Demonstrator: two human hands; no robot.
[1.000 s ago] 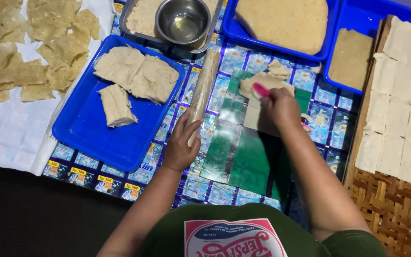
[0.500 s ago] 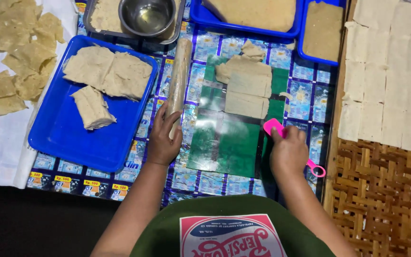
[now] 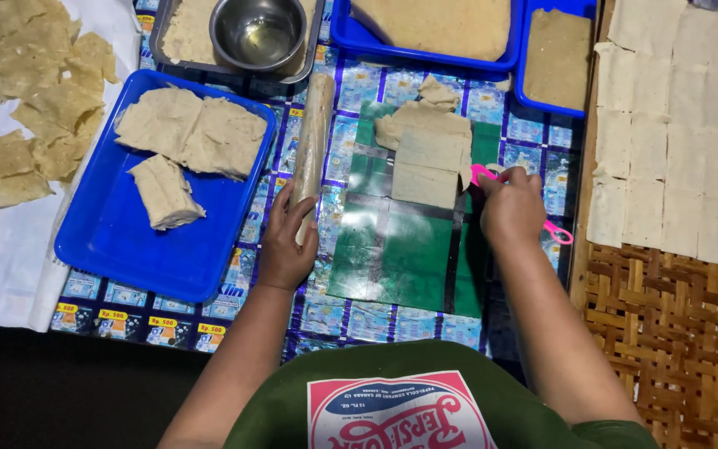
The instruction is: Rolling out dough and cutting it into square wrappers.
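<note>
Dough sheet (image 3: 427, 154), pale and rolled thin, lies on the upper part of a green mat (image 3: 400, 258). It is scored into squarish pieces, with ragged scraps at its top edge. The right hand (image 3: 510, 208) rests at the sheet's right edge, its fingers closed around a pink cutter (image 3: 485, 175); the head of the tool shows above the knuckles and the tail of its handle pokes out below the hand to the right. The forearm runs down and to the right towards the body. The left hand (image 3: 286, 241) lies just left of the mat, its fingers curled loosely over the lower end of a wooden rolling pin (image 3: 313, 137), which stretches away up towards a steel bowl (image 3: 259, 33).

The work surface is covered by a sheet of small printed packets (image 3: 351, 316), blue and silver with yellow corner tags along the near edge. To the left a blue tray (image 3: 110, 249) holds three thick dough lumps (image 3: 193, 133). Beyond it, torn yellowish pieces (image 3: 27, 91) lie on white cloth. At the top stand two more blue trays with flat tan slabs. On the right, white cut squares (image 3: 675, 125) lie in rows on a woven mat (image 3: 675, 333).
</note>
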